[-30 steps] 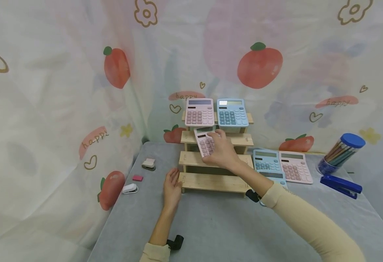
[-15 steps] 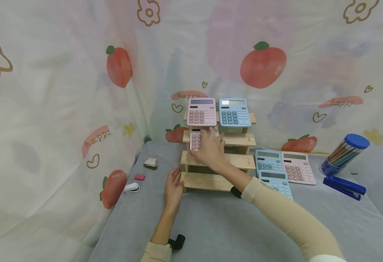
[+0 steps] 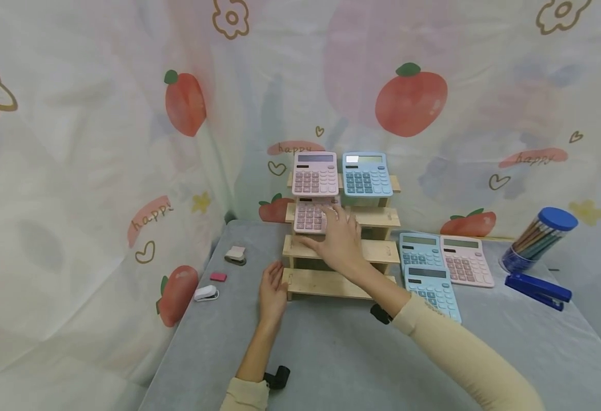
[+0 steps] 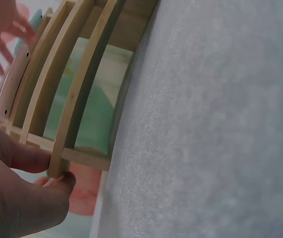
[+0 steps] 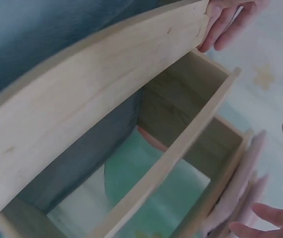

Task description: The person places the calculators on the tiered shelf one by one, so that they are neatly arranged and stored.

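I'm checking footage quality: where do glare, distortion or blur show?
Head: glare whitens part of the display on the top blue calculator; left wrist: the wooden stand looks bowed, perhaps from the lens; right wrist: the pink calculators look soft.

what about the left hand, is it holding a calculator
No, in the left wrist view the left hand pinches the end of the lowest wooden shelf.

1. We see a desk-like setting; home, office or shop, we cannot tell.
2. We note office goods: calculators (image 3: 309, 217), a blue stapler (image 3: 538, 290), a pencil tub (image 3: 539, 240).
3. We face fruit-printed sheeting (image 3: 285, 74) behind a grey-covered table (image 3: 341, 359).
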Available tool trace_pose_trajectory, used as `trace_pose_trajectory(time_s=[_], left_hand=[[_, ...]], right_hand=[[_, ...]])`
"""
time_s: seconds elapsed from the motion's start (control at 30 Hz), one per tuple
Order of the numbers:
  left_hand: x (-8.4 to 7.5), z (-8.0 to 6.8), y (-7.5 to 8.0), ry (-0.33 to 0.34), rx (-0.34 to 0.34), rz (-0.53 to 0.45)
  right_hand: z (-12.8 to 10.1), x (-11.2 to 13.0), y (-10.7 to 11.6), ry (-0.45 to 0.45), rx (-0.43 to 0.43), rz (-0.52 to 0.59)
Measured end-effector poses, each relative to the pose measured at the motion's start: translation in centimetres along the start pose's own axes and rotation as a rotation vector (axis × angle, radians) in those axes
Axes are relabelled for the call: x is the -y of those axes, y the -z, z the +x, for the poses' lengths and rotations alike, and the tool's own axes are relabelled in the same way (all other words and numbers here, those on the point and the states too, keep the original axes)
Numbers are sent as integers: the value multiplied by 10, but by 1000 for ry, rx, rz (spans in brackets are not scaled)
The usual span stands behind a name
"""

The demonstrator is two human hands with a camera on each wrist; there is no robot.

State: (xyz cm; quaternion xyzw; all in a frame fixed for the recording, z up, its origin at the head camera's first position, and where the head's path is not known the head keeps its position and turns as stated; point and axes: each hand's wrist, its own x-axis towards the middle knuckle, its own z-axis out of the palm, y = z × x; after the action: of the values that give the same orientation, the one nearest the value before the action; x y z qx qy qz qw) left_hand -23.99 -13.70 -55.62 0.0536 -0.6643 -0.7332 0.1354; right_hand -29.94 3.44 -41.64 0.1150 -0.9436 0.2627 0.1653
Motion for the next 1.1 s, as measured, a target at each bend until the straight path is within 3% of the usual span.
trace_pose_trajectory(time_s=[0.3, 0.57, 0.8, 1.1], left_hand=[[0, 2, 1, 1, 0, 1], [2, 0, 0, 10, -6, -11], [3, 0, 1, 14, 0, 13], [3, 0, 1, 7, -2, 12]], right_hand=[[-48, -46, 53, -18, 31, 25], [-99, -107, 75, -73, 32, 2], [-142, -162, 70, -157, 43, -46], [-164, -222, 55, -259, 114, -56]])
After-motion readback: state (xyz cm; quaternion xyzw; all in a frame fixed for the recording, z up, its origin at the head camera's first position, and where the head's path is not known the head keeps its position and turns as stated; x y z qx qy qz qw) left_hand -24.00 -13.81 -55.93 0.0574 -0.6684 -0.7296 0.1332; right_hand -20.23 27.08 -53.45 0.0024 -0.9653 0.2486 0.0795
